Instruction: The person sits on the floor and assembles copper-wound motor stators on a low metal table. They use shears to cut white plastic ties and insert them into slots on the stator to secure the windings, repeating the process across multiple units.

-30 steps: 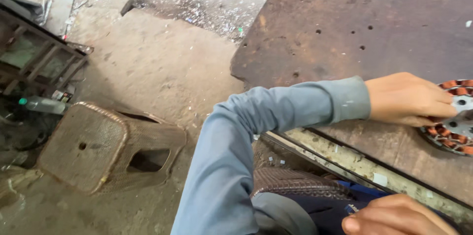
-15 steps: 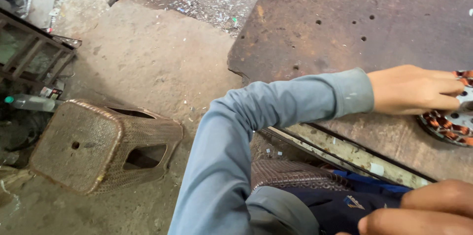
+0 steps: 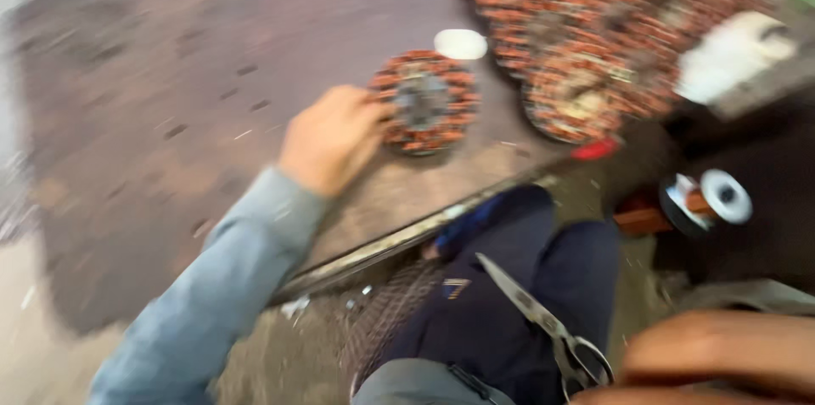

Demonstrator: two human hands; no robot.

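Note:
My left hand (image 3: 333, 138) reaches out in a grey-blue sleeve and grips the left rim of a round copper-wound stator (image 3: 427, 102) that lies flat on the rusty metal table (image 3: 170, 116). At the bottom right, my right hand (image 3: 722, 358) is a blur close to the camera, and its fingers cannot be made out. A pair of metal scissors (image 3: 543, 320) lies across my dark trouser leg. Its handles end right beside that hand, but I cannot tell whether the hand touches them.
A pile of several similar stators (image 3: 611, 23) fills the table's far right, with a small white oval piece (image 3: 460, 43) and a white rag (image 3: 730, 53) beside it. A spool with white flanges (image 3: 709, 199) and a small red object (image 3: 594, 149) sit past the table's edge.
The view has swung right and blurred: the stool and floor are gone and the stator pile has appeared. My left hand has stayed on the same stator. My right hand is still low at the right.

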